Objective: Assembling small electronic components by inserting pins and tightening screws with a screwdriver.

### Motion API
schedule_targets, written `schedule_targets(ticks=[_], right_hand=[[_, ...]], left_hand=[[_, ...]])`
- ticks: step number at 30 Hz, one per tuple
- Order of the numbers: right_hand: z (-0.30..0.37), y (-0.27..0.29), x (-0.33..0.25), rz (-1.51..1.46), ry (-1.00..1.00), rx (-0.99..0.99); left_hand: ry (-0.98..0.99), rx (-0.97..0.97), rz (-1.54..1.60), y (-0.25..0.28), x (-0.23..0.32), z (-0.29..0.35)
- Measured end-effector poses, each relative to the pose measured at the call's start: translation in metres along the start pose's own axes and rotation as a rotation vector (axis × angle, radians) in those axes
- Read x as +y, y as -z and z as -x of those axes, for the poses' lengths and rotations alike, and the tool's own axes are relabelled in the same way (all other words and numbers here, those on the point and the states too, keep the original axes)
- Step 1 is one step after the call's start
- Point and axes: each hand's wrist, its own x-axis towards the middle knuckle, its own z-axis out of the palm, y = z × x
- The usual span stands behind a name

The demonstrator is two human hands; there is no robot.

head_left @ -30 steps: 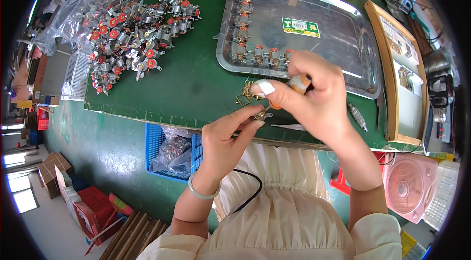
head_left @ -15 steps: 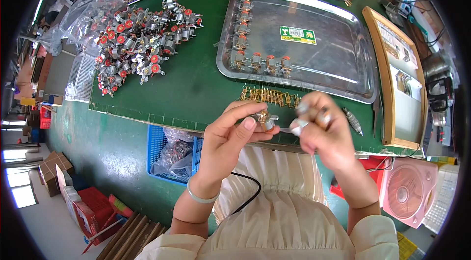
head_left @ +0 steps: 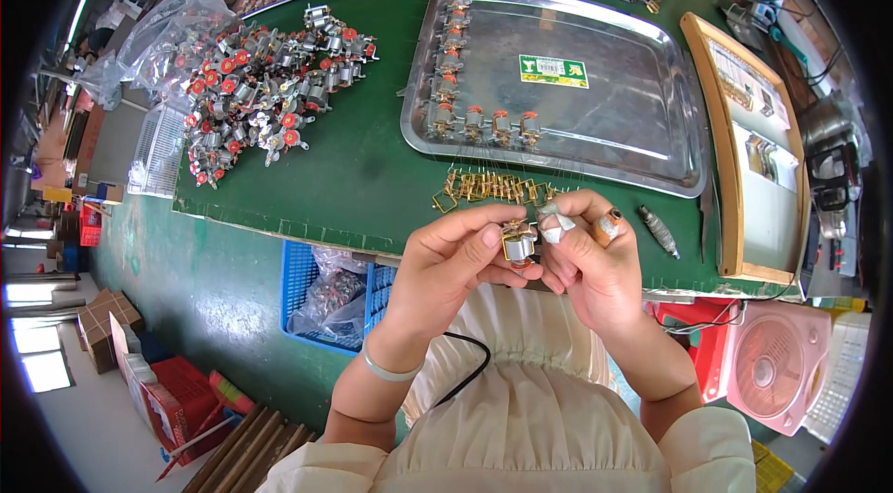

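My left hand [head_left: 446,265] is closed, thumb and fingers pinching a small silver cylindrical component [head_left: 519,246]. A brass-coloured bracket shows along its side and an orange-red part at its lower end. My right hand [head_left: 595,260] is closed just beside it, fingertips almost touching it. White wrapping [head_left: 556,225] shows at that hand's fingertips, and a brown cylindrical piece [head_left: 607,228] sticks up between its fingers; what they belong to is partly hidden. Beyond the hands lies a row of small brass brackets [head_left: 493,186] on the green table [head_left: 363,172].
A metal tray [head_left: 614,126] holds similar components along its left and near edges. Left of it is a heap of red-topped components [head_left: 270,88]. A grey cylindrical tool [head_left: 659,231] and a wooden-framed box [head_left: 735,223] are right. Below the table edge stands a blue crate [head_left: 299,284].
My right hand has come in against the component, with its fingers now around its right side. The component has turned more upright in my left hand. The view has shifted slightly.
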Motion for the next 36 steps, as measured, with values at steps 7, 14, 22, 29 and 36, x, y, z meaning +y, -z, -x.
schedule_targets(ticks=[7,14,22,29,36], right_hand=[[0.004,0.003,-0.003,0.006,0.023,0.024],[0.007,0.004,-0.014,0.190,0.171,0.125],[0.018,0.019,-0.019,0.172,0.162,0.070],[0.016,0.017,0.005,0.784,0.615,-0.150],[0.026,0.013,0.001,0.521,0.176,-0.114]], left_hand=[[0.012,-0.009,0.012,-0.003,0.000,0.000],[0.014,0.006,0.039,-0.001,-0.002,-0.003],[-0.087,0.078,0.199,-0.003,-0.007,-0.004],[-0.197,0.149,0.371,-0.010,-0.009,-0.006],[-0.257,0.211,0.341,-0.011,-0.016,-0.012]])
